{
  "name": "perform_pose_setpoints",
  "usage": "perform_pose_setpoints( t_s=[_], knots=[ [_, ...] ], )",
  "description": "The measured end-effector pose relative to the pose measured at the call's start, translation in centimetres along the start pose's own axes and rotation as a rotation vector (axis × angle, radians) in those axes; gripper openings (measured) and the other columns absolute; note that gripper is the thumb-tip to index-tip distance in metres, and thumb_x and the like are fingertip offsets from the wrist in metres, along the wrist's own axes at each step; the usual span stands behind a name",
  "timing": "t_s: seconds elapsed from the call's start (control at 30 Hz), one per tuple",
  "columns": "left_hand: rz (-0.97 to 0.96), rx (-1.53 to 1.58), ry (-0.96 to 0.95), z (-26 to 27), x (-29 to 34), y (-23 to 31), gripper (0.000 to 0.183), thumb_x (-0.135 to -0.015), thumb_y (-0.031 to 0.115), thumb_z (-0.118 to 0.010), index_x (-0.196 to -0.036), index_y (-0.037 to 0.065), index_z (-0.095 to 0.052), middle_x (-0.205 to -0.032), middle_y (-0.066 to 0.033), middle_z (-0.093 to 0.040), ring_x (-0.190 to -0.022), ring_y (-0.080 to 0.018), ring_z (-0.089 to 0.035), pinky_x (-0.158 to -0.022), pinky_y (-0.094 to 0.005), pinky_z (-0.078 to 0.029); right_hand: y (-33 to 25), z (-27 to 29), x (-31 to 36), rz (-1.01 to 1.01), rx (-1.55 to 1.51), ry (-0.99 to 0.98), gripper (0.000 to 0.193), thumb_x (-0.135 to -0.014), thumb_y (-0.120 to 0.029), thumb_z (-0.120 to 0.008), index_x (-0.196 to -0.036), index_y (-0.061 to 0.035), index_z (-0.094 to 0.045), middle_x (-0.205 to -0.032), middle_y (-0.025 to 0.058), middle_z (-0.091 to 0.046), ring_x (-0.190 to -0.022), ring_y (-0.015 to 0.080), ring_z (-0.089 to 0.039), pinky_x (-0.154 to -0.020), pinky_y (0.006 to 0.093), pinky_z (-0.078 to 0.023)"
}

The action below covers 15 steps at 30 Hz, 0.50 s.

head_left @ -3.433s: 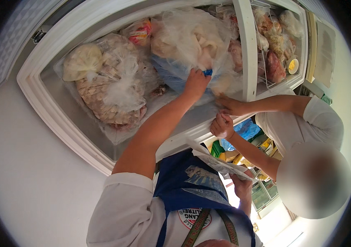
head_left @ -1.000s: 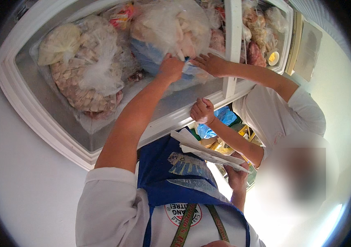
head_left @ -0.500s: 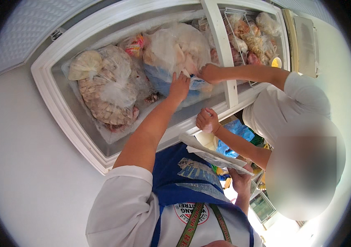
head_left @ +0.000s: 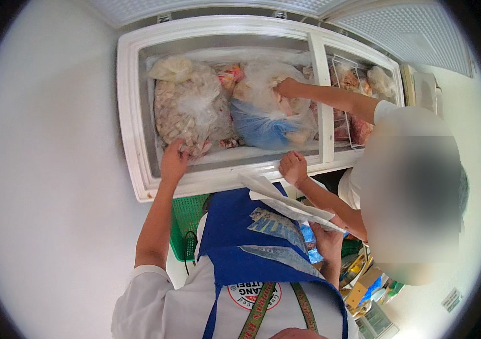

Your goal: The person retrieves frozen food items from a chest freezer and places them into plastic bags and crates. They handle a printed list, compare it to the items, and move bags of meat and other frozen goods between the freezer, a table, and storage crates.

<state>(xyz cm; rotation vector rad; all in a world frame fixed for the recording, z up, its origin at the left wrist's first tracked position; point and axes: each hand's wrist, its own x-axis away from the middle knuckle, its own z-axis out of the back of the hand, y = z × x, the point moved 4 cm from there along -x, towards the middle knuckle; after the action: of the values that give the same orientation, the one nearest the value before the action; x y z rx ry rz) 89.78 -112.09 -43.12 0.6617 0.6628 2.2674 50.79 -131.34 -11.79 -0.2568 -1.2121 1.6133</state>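
Observation:
In the chest freezer (head_left: 133, 113), my left hand (head_left: 174, 162) is at the lower edge of a large clear plastic bag (head_left: 187, 104) full of pale frozen chunks. Its fingers look slightly apart and bent at the plastic; a firm grip on the bag does not show. Low in front of my blue apron, my right hand (head_left: 327, 242) holds a sheaf of white papers (head_left: 288, 204) by its right end. A clear and blue plastic bag (head_left: 269, 121) of pale frozen food lies to the right, with a co-worker's hand (head_left: 289, 88) reaching into its top.
The co-worker's other hand (head_left: 293, 168) is closed at the freezer's front rim. A white divider (head_left: 324, 101) crosses the freezer; beyond it, a wire basket (head_left: 339, 113) stands among more bagged food. Below the rim is a green plastic crate (head_left: 187, 223).
My left hand has moved left, from the clear and blue bag to the bag of chunks. The co-worker's hand has reached farther into the clear and blue bag. My view has shifted.

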Motion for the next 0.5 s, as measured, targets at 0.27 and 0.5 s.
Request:
perform_pose_setpoints(
  t_s=[0.27, 0.5],
  knots=[
    [-0.072, -0.132, 0.251, 0.0, 7.7, -2.7, 0.028, -0.099, 0.027, -0.065, -0.116, 0.005, -0.066, -0.114, -0.0170, -0.072, -0.107, -0.0409, -0.067, -0.092, -0.0484, -0.053, -0.3, -2.2, -0.1, 0.138, 0.293, 0.034, 0.022, -0.094, -0.009, -0.072, -0.112, 0.0050, -0.072, -0.100, 0.0172, -0.078, -0.096, 0.0234, -0.074, -0.085, 0.0364, -0.055],
    [-0.068, -0.109, 0.459, 0.9, 8.0, -2.0, 0.030, -0.095, 0.030, -0.068, -0.109, 0.004, -0.066, -0.111, -0.0206, -0.071, -0.110, -0.0406, -0.065, -0.095, -0.0511, -0.051, 5.5, -6.1, 0.9, 0.249, 0.557, -0.117, 0.020, -0.093, -0.008, -0.071, -0.110, 0.0031, -0.072, -0.096, 0.0169, -0.077, -0.090, 0.0306, -0.075, -0.083, 0.0373, -0.055]
  ],
)
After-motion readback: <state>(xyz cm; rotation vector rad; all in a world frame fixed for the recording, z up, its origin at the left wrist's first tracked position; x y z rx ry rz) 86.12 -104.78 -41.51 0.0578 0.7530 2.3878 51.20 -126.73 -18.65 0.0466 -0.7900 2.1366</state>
